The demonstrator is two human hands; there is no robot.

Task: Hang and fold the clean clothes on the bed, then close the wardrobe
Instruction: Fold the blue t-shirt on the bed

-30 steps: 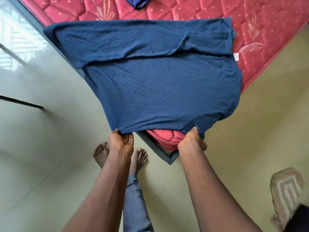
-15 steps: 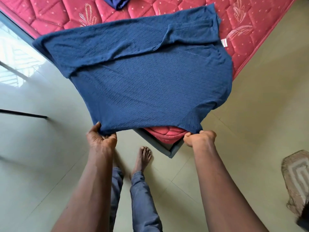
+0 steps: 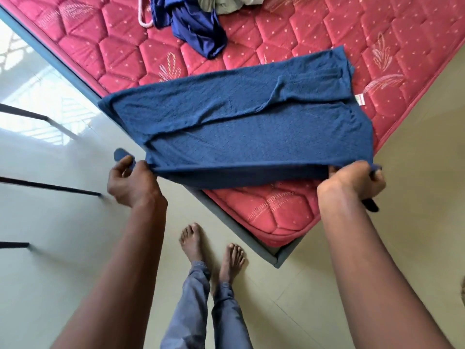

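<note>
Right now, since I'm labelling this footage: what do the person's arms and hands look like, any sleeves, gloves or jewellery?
The left forearm and right forearm are bare, with no sleeve in view. The left hand and right hand wear no gloves, and no watch, bracelet or ring shows.

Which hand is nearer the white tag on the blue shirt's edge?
Right. The right hand grips a hem corner of the blue shirt on the same side as the white tag; the left hand grips the opposite corner, across the whole shirt.
</note>
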